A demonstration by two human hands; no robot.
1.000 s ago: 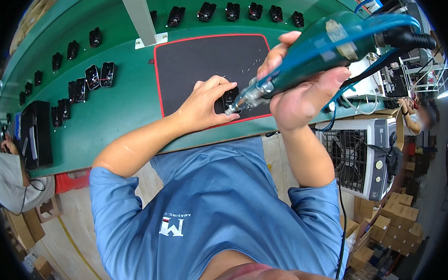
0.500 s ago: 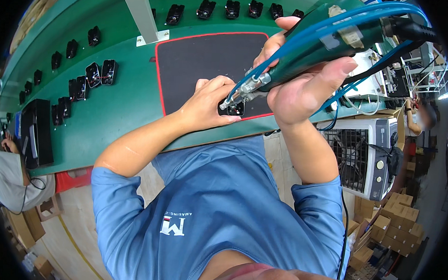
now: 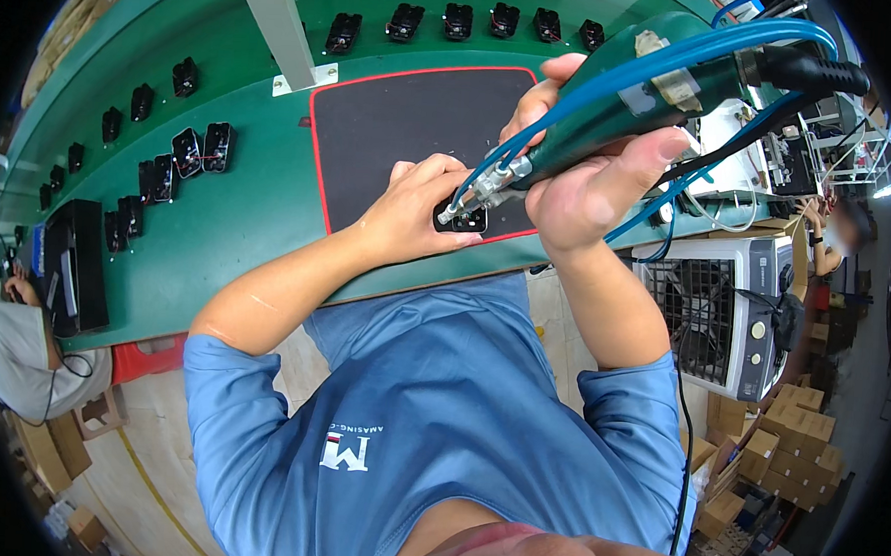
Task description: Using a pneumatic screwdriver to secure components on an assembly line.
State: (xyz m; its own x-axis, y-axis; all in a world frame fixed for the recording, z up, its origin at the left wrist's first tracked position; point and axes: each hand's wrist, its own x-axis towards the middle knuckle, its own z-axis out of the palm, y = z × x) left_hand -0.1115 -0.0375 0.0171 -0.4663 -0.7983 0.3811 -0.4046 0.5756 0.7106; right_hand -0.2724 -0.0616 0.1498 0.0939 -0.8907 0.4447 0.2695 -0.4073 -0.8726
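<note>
My right hand (image 3: 589,185) is wrapped round a green power screwdriver (image 3: 612,111) with blue air hoses (image 3: 674,57) along it. Its metal nose slants down to the left, the tip at a small black plastic housing (image 3: 471,220) with parts inside. Around the left side of that housing are the fingers of my left hand (image 3: 414,205), holding it near the front edge of a black mat (image 3: 392,127) with a red border. Whether the tip sits on a screw is too small to tell.
Similar black housings (image 3: 458,22) line the green bench's (image 3: 259,230) back and left, with several (image 3: 186,152) left of the mat. A metal post (image 3: 282,32) stands behind it. At right is an air cooler (image 3: 712,315). Other people (image 3: 25,349) sit or stand at both sides.
The screwdriver and my right hand have shifted slightly downward and to the left, its body tilting a little lower. My left hand stays on the housing.
</note>
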